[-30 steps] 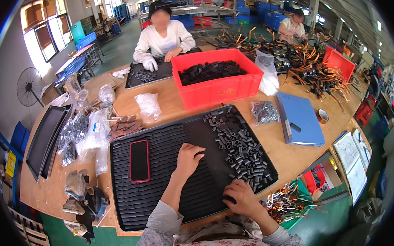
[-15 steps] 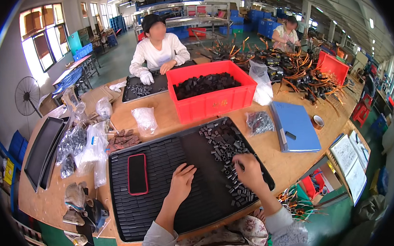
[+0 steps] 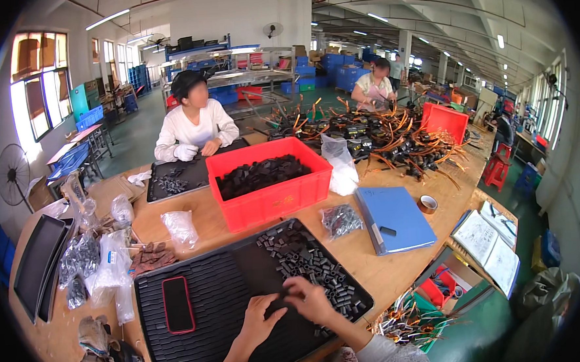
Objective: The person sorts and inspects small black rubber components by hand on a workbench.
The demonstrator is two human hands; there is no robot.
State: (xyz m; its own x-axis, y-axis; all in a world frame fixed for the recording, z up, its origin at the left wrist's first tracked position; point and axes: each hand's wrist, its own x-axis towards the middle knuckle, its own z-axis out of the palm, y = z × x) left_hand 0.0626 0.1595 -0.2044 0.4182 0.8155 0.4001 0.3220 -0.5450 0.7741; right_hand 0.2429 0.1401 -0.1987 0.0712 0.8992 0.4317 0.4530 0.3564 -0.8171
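My left hand [image 3: 259,321] is over the middle of a large black tray [image 3: 245,265], its thumb and fingers apart. Close beside it, my right hand [image 3: 311,302] has its fingertips pinched on a small black piece, partly hidden and hard to make out. Short black tubes [image 3: 317,269] lie loose along the tray's right side, just past my right hand. Flat black pieces [image 3: 219,303] in tight rows cover the left part. A phone with a red edge [image 3: 178,305] rests on those rows.
Beyond the tray stands a red bin [image 3: 271,202] of black pieces. A blue folder [image 3: 395,219] and a tape roll [image 3: 427,204] lie to the right, plastic bags [image 3: 111,266] to the left. A co-worker [image 3: 195,124] in white sits opposite; another person sits behind tangled cables [image 3: 393,139].
My right hand has moved left from the loose tubes to beside my left hand. The view has shifted, so the scene sits lower and further left.
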